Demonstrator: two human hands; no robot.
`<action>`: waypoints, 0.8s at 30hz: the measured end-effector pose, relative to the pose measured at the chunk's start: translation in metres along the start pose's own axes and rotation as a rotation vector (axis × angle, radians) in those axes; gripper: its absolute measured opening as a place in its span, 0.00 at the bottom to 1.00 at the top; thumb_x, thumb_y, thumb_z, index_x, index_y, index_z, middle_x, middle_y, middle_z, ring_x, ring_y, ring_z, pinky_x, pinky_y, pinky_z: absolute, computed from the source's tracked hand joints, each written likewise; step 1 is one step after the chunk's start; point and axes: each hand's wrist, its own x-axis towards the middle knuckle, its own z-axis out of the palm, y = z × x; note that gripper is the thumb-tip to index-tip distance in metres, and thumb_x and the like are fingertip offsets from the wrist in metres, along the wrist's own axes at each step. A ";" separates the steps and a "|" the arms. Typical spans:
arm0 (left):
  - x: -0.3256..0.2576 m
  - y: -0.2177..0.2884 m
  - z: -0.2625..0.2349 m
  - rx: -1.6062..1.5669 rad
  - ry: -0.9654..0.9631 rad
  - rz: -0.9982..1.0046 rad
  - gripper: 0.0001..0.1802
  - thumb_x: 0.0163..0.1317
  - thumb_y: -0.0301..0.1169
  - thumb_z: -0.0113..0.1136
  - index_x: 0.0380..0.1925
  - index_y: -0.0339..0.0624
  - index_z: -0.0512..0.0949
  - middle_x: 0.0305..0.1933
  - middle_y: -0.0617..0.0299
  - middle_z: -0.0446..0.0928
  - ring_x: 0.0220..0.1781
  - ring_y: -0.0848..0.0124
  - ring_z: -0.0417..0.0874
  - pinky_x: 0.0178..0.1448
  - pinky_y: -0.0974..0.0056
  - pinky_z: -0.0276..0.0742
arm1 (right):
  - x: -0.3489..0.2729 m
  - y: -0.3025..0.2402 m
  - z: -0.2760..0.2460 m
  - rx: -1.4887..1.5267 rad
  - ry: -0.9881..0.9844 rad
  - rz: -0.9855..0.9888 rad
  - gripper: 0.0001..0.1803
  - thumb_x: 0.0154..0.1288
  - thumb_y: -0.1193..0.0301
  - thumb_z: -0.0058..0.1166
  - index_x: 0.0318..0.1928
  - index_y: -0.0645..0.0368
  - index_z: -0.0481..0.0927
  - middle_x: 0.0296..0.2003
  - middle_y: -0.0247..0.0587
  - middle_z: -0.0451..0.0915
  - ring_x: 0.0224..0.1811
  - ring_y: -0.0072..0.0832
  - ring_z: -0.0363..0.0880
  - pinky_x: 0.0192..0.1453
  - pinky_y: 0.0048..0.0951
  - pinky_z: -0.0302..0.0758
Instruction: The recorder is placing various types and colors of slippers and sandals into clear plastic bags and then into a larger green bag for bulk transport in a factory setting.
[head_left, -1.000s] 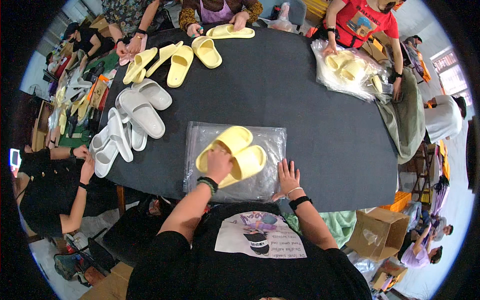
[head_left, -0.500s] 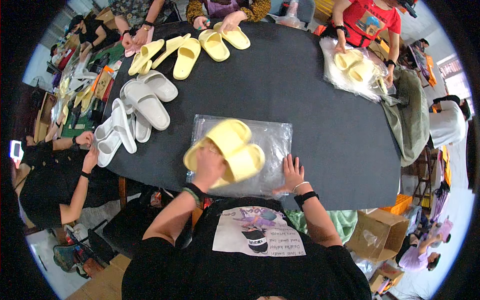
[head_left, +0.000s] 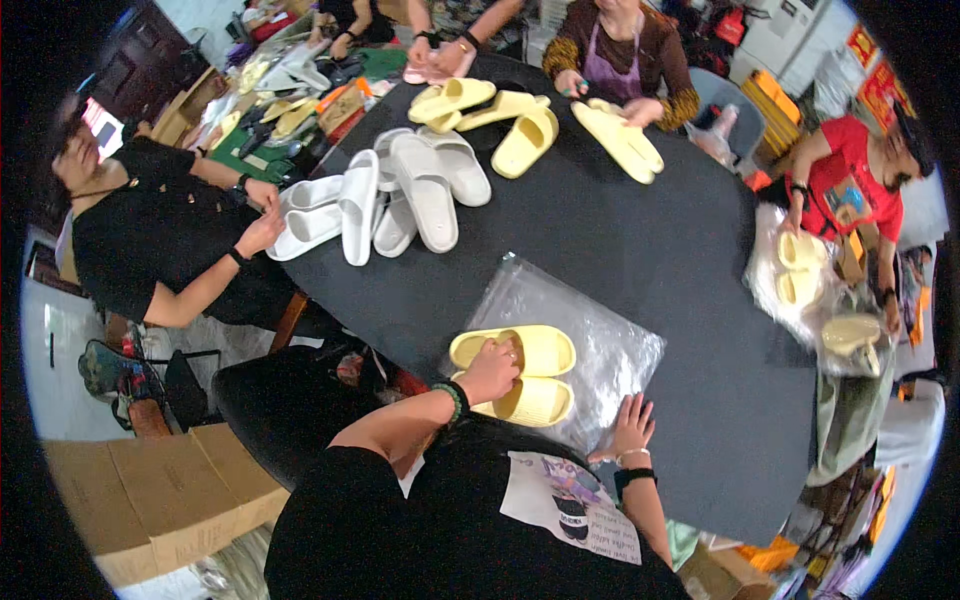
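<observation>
A pair of yellow slippers [head_left: 546,352] sits side by side over the left part of a clear plastic bag [head_left: 612,345], toes pointing right. My left hand [head_left: 490,371] is closed on the pair where the two slippers meet, its fingertips partly hidden inside the far one. Whether the soles press on the bag, I cannot tell. My right hand [head_left: 629,430] lies flat with fingers apart at the bag's near right edge, touching the film and holding nothing.
Grey slippers [head_left: 424,190] stand in a cluster on the dark table [head_left: 690,300], beside a co-worker's hands at left. More yellow slippers [head_left: 525,142] lie at the far side. At right, another person handles bagged yellow slippers [head_left: 800,268]. Cardboard boxes [head_left: 170,490] stand at lower left.
The view has swung left, shifting the scene rightward. The slippers in my left hand have turned and are now level, toes rightward. My right hand stays on the bag's edge.
</observation>
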 end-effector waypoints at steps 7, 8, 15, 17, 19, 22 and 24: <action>0.020 -0.089 -0.111 0.197 0.409 -0.309 0.10 0.48 0.34 0.59 0.28 0.40 0.80 0.39 0.52 0.75 0.50 0.49 0.72 0.53 0.44 0.66 | 0.002 0.008 0.011 0.003 0.015 -0.002 0.94 0.06 0.40 0.79 0.75 0.57 0.31 0.76 0.54 0.27 0.77 0.61 0.25 0.73 0.67 0.40; 0.027 -0.111 -0.132 0.211 0.463 -0.360 0.10 0.49 0.34 0.59 0.30 0.40 0.80 0.40 0.51 0.75 0.50 0.48 0.72 0.53 0.45 0.67 | 0.002 0.007 0.012 0.007 0.012 0.000 0.94 0.06 0.40 0.79 0.75 0.57 0.31 0.76 0.54 0.27 0.77 0.61 0.25 0.73 0.68 0.40; 0.074 -0.247 -0.251 0.210 0.567 -0.858 0.16 0.57 0.41 0.61 0.30 0.37 0.81 0.43 0.49 0.79 0.52 0.51 0.77 0.53 0.43 0.71 | 0.006 0.008 0.017 -0.014 0.023 0.012 0.96 0.06 0.38 0.78 0.75 0.56 0.27 0.75 0.54 0.24 0.77 0.60 0.23 0.73 0.68 0.37; 0.053 -0.283 -0.238 0.219 0.470 -0.951 0.22 0.57 0.46 0.64 0.40 0.38 0.81 0.49 0.47 0.78 0.56 0.51 0.76 0.56 0.40 0.71 | 0.008 0.004 0.015 -0.001 0.003 -0.036 0.96 0.07 0.37 0.78 0.74 0.56 0.26 0.75 0.53 0.24 0.77 0.59 0.21 0.74 0.67 0.36; 0.067 -0.282 -0.200 0.222 0.380 -1.099 0.28 0.58 0.48 0.62 0.51 0.38 0.77 0.59 0.47 0.72 0.62 0.49 0.71 0.61 0.38 0.67 | 0.010 0.007 0.013 -0.010 -0.008 -0.011 0.95 0.08 0.36 0.77 0.74 0.59 0.27 0.75 0.55 0.24 0.76 0.60 0.22 0.74 0.67 0.37; 0.078 -0.261 -0.170 0.061 0.300 -1.011 0.29 0.62 0.49 0.54 0.58 0.45 0.72 0.66 0.45 0.64 0.68 0.44 0.64 0.67 0.34 0.57 | 0.012 0.012 0.014 -0.028 -0.015 0.006 0.95 0.10 0.35 0.76 0.74 0.60 0.27 0.75 0.56 0.24 0.76 0.61 0.22 0.73 0.67 0.39; 0.061 -0.268 -0.144 -0.004 0.422 -0.982 0.26 0.64 0.48 0.49 0.58 0.49 0.73 0.66 0.43 0.64 0.69 0.41 0.62 0.68 0.32 0.53 | 0.007 0.006 0.007 -0.038 -0.010 -0.012 0.94 0.11 0.35 0.76 0.74 0.60 0.27 0.75 0.56 0.24 0.76 0.61 0.22 0.73 0.67 0.39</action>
